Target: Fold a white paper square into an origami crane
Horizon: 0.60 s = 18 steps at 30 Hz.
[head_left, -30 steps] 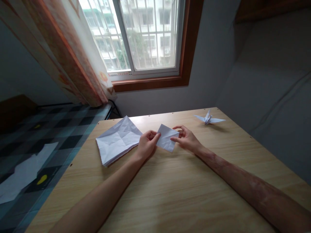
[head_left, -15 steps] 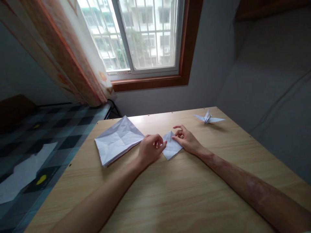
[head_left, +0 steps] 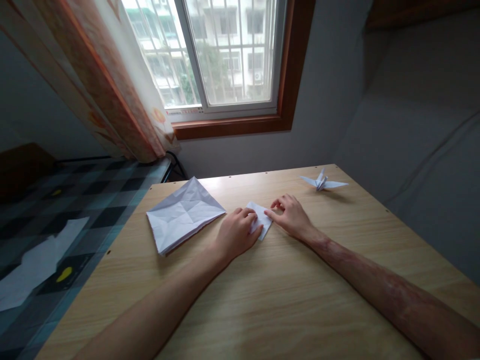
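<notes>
A small folded piece of white paper lies flat on the wooden table. My left hand rests on its left part, fingers curled down and pressing it to the wood. From the right, my right hand pushes its index fingertip onto the paper's right edge, the other fingers bent above it. Much of the paper is hidden under my left fingers.
A stack of creased white paper sheets lies left of my hands. A finished white paper crane stands at the table's far right. Left of the table is a checked bed cover with a white sheet on it. Behind are a window and curtain.
The paper was held up between both hands a second ago. It has come down onto the table and been folded smaller, and both hands now press it flat.
</notes>
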### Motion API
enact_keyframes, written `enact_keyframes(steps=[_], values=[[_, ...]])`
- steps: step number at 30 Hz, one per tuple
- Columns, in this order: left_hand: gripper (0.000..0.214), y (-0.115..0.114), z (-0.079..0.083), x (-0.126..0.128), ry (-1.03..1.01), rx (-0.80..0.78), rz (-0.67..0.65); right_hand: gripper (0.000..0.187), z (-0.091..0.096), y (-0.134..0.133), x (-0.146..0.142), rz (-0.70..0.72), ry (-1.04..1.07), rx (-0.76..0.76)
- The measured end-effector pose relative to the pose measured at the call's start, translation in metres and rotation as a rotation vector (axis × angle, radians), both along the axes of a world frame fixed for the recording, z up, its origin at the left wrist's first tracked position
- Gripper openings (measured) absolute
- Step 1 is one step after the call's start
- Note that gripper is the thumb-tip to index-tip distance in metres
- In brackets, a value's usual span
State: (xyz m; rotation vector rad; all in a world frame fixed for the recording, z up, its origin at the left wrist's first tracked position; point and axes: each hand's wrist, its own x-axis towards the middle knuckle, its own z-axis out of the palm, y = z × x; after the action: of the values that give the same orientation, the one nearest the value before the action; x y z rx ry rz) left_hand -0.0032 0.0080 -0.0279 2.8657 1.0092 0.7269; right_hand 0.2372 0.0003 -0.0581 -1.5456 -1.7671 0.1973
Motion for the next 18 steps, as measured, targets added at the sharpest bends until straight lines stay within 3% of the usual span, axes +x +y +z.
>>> enact_keyframes(steps=[7, 18], values=[[0.025, -0.0025, 0.0015, 0.0015, 0.014, 0.044, 0.082, 0.023, -0.0004, -0.0006, -0.0006, 0.033, -0.036, 0.024], [0.025, 0.0048, -0.0033, -0.0017, -0.052, -0.009, 0.11, 0.014, 0.0074, -0.0026, -0.0019, 0.079, 0.197, -0.054]])
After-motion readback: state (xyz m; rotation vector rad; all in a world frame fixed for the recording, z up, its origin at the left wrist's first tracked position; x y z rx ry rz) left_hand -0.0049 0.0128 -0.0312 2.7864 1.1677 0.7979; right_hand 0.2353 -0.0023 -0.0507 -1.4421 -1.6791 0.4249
